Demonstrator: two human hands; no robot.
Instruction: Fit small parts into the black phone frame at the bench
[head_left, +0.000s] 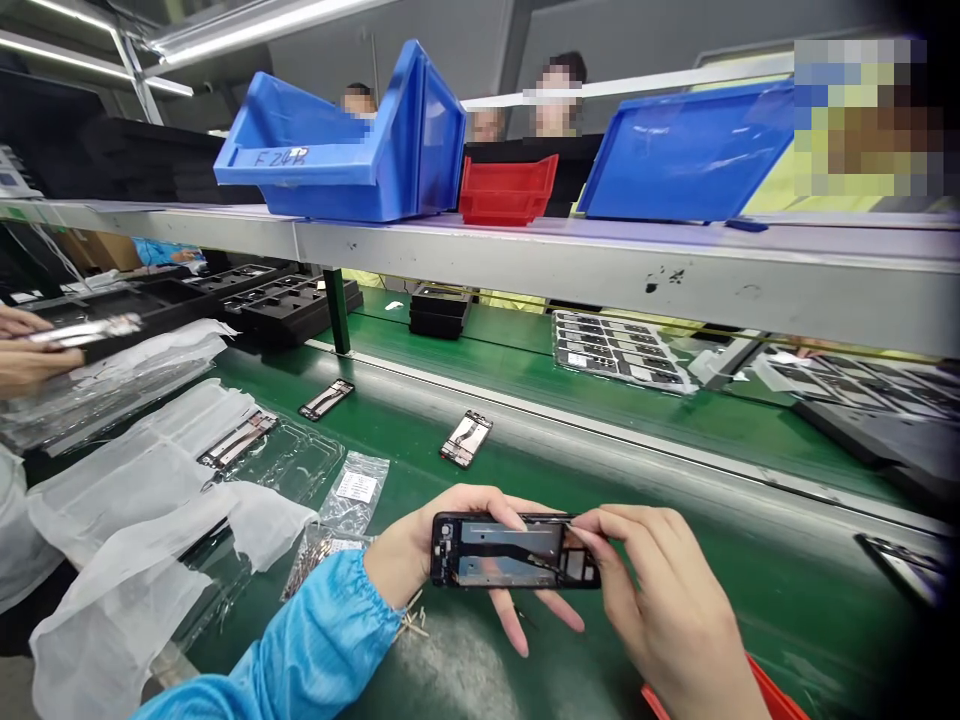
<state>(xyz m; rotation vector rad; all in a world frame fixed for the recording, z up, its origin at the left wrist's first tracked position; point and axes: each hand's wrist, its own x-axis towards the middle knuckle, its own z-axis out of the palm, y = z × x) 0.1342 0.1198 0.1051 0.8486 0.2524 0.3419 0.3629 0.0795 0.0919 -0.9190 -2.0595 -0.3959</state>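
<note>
My left hand [420,550] holds a black phone frame [510,552] by its left end, just above the green belt. My right hand [652,590] grips the frame's right end, with thumb and forefinger pinched at its upper right corner. The frame lies flat with its inner side facing up. A few small metal parts [412,618] lie on the belt below my left wrist.
Two more phone frames [466,438] [327,399] lie on the green belt [675,560] farther off. Clear bags and white foam sheets [135,500] are at left, where another person's hands [22,345] work. Blue bins [345,150] and a red bin [506,190] stand on the shelf. Black trays [285,300] sit behind.
</note>
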